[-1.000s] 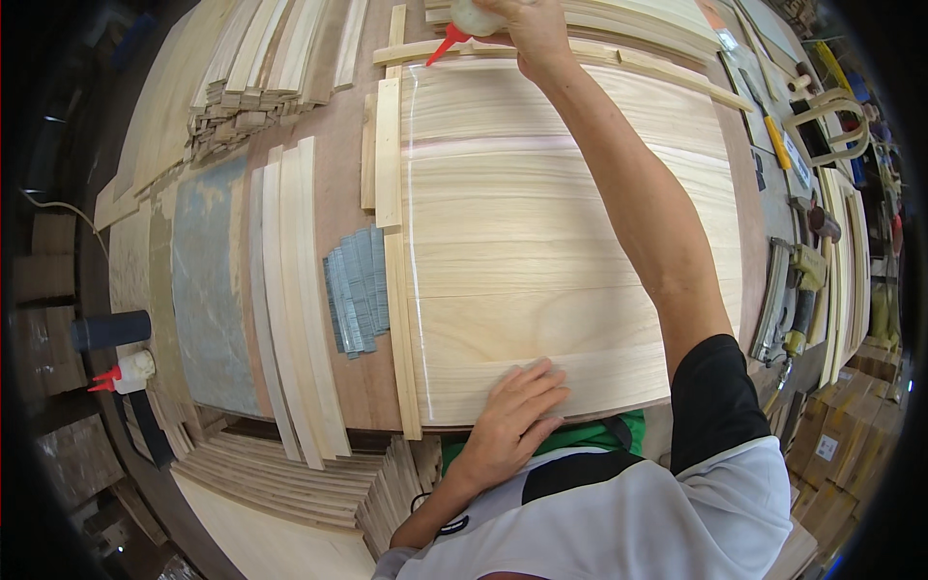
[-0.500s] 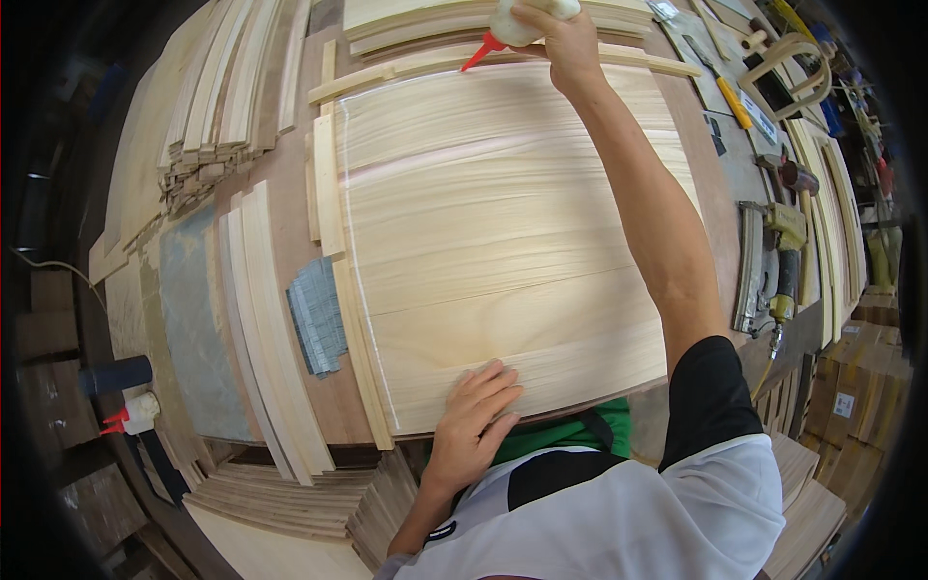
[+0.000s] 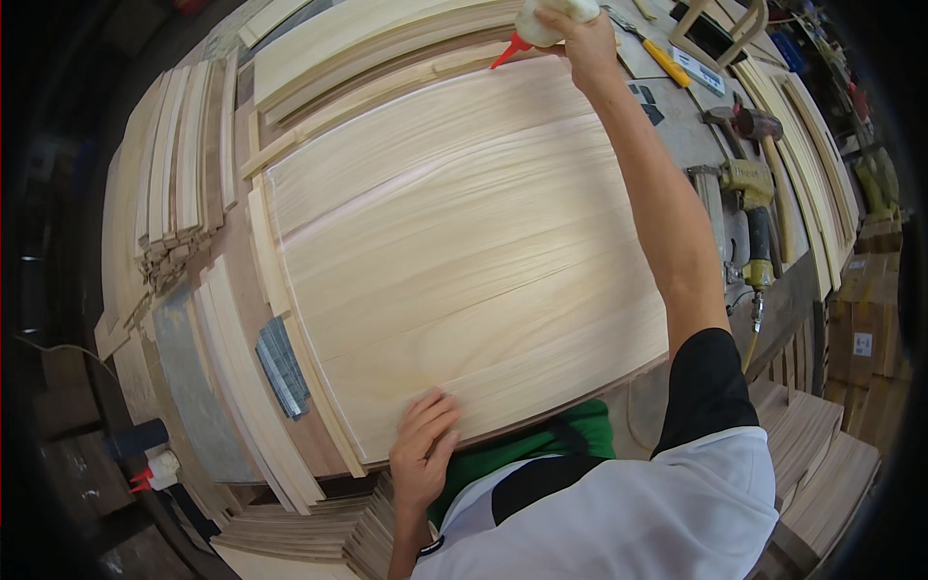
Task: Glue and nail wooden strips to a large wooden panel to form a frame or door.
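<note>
Right grip (image 3: 589, 43) holds bottle (image 3: 539, 27); red nozzle (image 3: 510, 50) at far edge of panel (image 3: 464, 261).

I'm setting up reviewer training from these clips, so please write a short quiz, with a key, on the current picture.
1. Which hand is at the near edge of the wooden panel?
2. True or false: the hammer lies to the left of the panel.
3. The held bottle has a nozzle that is: A blue; B red; C yellow.

Key: 1. left hand; 2. false; 3. B.
</note>
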The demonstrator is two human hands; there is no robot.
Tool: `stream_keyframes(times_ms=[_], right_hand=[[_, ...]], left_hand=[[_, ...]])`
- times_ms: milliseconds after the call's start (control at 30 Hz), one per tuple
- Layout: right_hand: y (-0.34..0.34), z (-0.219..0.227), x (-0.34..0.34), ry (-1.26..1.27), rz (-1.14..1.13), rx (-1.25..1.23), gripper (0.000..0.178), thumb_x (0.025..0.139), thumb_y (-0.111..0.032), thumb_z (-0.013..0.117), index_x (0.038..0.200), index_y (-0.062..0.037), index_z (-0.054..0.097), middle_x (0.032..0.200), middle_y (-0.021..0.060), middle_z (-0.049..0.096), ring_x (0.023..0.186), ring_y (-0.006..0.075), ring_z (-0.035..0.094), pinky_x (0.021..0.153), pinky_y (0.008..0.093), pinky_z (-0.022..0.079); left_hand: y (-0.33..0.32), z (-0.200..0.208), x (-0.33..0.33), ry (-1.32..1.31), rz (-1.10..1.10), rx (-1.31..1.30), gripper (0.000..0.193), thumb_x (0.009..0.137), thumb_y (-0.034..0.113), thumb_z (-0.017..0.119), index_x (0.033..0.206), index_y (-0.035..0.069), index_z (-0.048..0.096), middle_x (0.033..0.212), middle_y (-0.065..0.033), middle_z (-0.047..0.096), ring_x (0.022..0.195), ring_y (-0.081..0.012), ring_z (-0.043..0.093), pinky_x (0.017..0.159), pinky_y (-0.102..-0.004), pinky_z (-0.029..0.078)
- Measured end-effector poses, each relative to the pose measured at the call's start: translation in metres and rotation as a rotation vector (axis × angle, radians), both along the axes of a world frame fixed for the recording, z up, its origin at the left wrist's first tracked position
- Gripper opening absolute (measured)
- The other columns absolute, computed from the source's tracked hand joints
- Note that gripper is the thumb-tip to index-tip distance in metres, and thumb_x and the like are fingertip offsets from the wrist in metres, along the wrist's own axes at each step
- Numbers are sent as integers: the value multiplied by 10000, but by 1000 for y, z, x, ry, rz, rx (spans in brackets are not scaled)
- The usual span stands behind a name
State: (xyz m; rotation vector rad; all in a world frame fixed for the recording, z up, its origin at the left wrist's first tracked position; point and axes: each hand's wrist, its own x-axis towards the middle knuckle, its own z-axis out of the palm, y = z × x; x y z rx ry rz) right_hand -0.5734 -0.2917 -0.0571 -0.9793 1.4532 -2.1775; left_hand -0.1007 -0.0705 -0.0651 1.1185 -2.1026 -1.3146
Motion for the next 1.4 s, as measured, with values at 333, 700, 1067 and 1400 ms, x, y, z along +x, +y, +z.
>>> stream_keyframes(times_ms=[333, 700, 1067, 1400], right_hand=[[33, -1, -61, 17, -164, -52, 360, 761, -39, 727, 1091, -8, 585, 973, 78, 660, 842, 183, 658, 698, 310, 561], [38, -18, -85, 67, -260, -172, 347, 789, 0, 696, 1118, 22, 587, 1022, 86, 665, 883, 172, 651, 732, 306, 552], [101, 13, -37, -31, -278, 55, 248, 814, -48, 679, 1048, 13, 621, 896, 73, 659, 700, 162, 658, 491, 281, 537], [163, 10, -24, 22, -210, 145, 248, 826, -103, 667, 1050, -10, 613, 853, 77, 659, 642, 175, 667, 462, 287, 543]], left_hand=[[3, 0, -3, -29, 16, -23, 175, 815, 53, 674, 983, 7, 696, 1113, -128, 683, 1189, -313, 568, 1065, -460, 344], [6, -3, -6, -17, 42, -36, 178, 825, 34, 645, 996, 5, 684, 1103, -132, 683, 1199, -320, 562, 1075, -477, 322], [8, -3, -7, -9, 45, -86, 177, 829, 11, 635, 1000, -1, 677, 1110, -131, 680, 1205, -326, 557, 1075, -479, 328], [8, -12, -4, 22, -2, -151, 195, 849, 30, 622, 1037, -1, 667, 1140, -132, 666, 1233, -316, 533, 1097, -477, 306]])
